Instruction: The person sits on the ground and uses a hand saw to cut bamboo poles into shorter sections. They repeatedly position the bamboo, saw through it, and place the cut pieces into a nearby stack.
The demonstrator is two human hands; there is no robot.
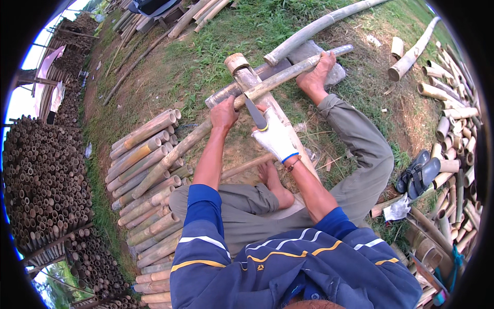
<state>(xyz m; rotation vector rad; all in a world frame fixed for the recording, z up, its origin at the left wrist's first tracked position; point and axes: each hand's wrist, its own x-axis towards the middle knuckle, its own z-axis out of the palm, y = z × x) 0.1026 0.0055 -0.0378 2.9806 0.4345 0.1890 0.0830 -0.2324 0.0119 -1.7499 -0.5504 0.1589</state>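
Observation:
My left hand is wrapped round a long bamboo pole that slants from lower left to upper right. A white knitted glove covers my right hand, which is closed on the yellow-and-black handle of a hand saw. Its grey blade meets the pole just right of my left hand; its teeth are too small to see. Under the pole, a thicker bamboo post and a dark, cut log cross. My bare foot presses on the pole's upper right part.
Cut bamboo lengths are stacked at my left, with more pieces heaped at right. A grey stone and a curved bamboo pole lie ahead. Dark sandals rest at right. Bamboo bundles fill the far left.

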